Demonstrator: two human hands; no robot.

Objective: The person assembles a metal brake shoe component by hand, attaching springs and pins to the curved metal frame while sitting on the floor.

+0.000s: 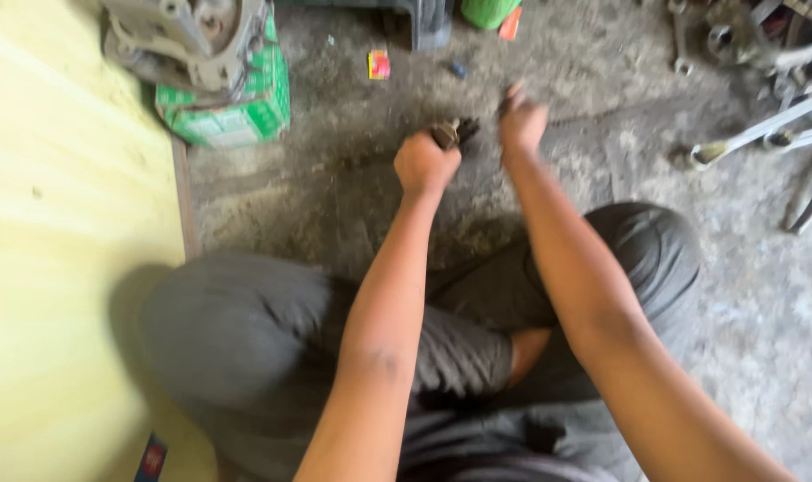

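Fingers of your left hand [425, 162] are curled into a tight fist, clamped on a small dark metal part [453, 133] whose end sticks out past the knuckles; fingers of your right hand [522, 120] are bunched loosely together and blurred, so you cannot tell from this view whether they grip anything; that hand sits just beside the part, on its right. Your forearms both reach forward and away from you, the left one nearly straight up the frame, the right one slanting in from the lower right; your wrists are level and close together, above your folded knees in grey trousers [245, 330].

You are seated on a rough, stained concrete floor [334, 205]; a pale yellow board [58, 250] fills the left side, its straight edge running beside your left knee; at its far end a green carton [236, 112] carries a grey metal engine casting [187, 36]. A small red and yellow packet [379, 63] lies on the floor beyond your hands; spanners and metal tools [763, 80] are scattered at the upper right, well apart from the hands; bare floor lies between your hands and those tools, and between your hands and the carton.
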